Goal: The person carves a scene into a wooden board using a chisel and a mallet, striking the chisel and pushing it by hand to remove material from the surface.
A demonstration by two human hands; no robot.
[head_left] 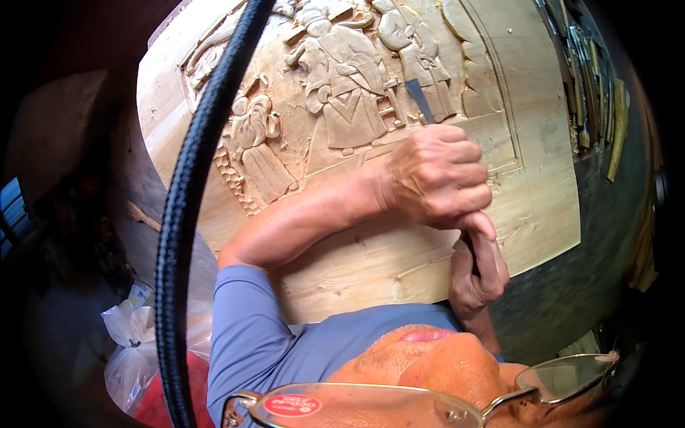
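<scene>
My left hand (439,175) is a fist around a wood chisel (419,100), whose flat, dark blade sticks out beyond the knuckles. The blade's edge meets the relief near the legs of a carved standing figure (421,57). Just below, my right hand (481,274) is closed with its fingers curled at the handle end, which is mostly hidden. Both hands are over a pale wooden panel (357,274) carved with several robed figures. A larger robed figure (346,78) stands left of the blade, and a smaller one (253,143) lies further left.
Several carving tools (589,85) lie side by side along the panel's right, on a dark worktop (549,299). A black braided cord (193,178) crosses the view at left. A clear plastic bag (132,349) and something red (153,392) are at lower left. Wood chips dot the panel.
</scene>
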